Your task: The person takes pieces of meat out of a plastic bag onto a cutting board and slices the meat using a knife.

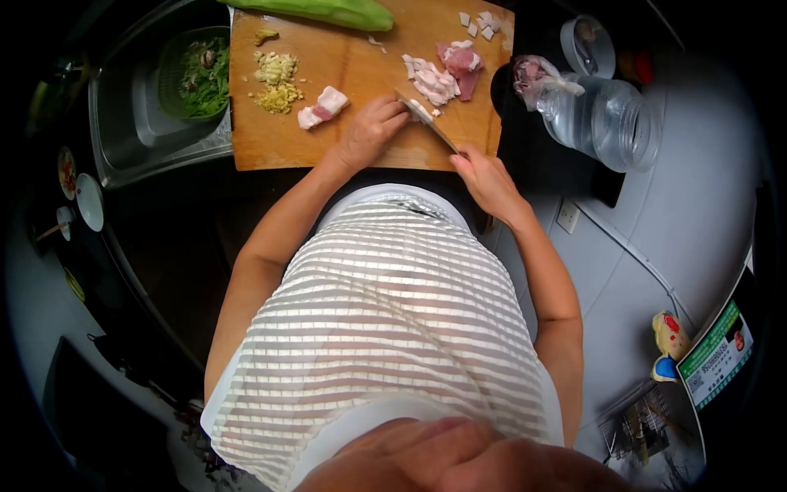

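Note:
My right hand is closed around the handle of a kitchen knife, its blade slanting across the wooden cutting board. My left hand rests on the board with curled fingers close beside the blade; whatever lies under them is hidden. Small white bits of fat lie against the blade. Beyond it sits a pile of pale sliced fatty meat, next to a redder chunk of meat. To the left of my left hand is a separate piece of fatty pork.
Chopped garlic and minced yellowish bits lie on the board's left side. A peeled green gourd crosses its far edge. Leafy greens fill a basket in the sink. A clear jar stands right.

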`<state>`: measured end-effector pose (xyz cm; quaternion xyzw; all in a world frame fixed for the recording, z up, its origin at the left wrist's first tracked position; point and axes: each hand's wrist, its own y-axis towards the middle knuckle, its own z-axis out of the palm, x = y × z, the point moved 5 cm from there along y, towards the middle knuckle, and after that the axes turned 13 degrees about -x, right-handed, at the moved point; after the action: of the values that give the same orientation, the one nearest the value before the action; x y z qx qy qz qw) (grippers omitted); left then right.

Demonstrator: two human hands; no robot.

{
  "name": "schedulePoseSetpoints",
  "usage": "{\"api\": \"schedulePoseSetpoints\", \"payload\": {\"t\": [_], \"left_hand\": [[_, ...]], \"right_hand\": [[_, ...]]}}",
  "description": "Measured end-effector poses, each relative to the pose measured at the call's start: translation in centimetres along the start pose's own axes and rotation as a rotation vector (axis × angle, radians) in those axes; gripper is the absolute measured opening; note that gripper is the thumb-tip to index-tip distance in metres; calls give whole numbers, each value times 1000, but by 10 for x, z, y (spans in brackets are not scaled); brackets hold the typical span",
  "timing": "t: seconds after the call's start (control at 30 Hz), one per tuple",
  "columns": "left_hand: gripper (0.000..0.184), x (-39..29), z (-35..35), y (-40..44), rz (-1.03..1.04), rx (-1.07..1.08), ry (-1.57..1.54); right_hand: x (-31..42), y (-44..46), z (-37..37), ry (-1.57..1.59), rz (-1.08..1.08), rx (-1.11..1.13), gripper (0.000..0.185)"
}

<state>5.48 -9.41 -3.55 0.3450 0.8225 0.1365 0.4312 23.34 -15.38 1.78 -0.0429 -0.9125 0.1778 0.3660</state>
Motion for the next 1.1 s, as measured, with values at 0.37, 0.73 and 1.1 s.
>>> {"api": "schedulePoseSetpoints", "payload": {"t": [0.37,0.73,1.1], "left_hand": [[24,-1,-2,1,-41,-67,-43],[24,1,-5,-4,-63,-153,-41],[20,2,-4,-3,-78,-111,-12]], "right_hand": [[24,26,5,-22,-44,86,37],[15,-4,-23,53,171,90,37],[25,23,10,15,-74,45,38]]}}
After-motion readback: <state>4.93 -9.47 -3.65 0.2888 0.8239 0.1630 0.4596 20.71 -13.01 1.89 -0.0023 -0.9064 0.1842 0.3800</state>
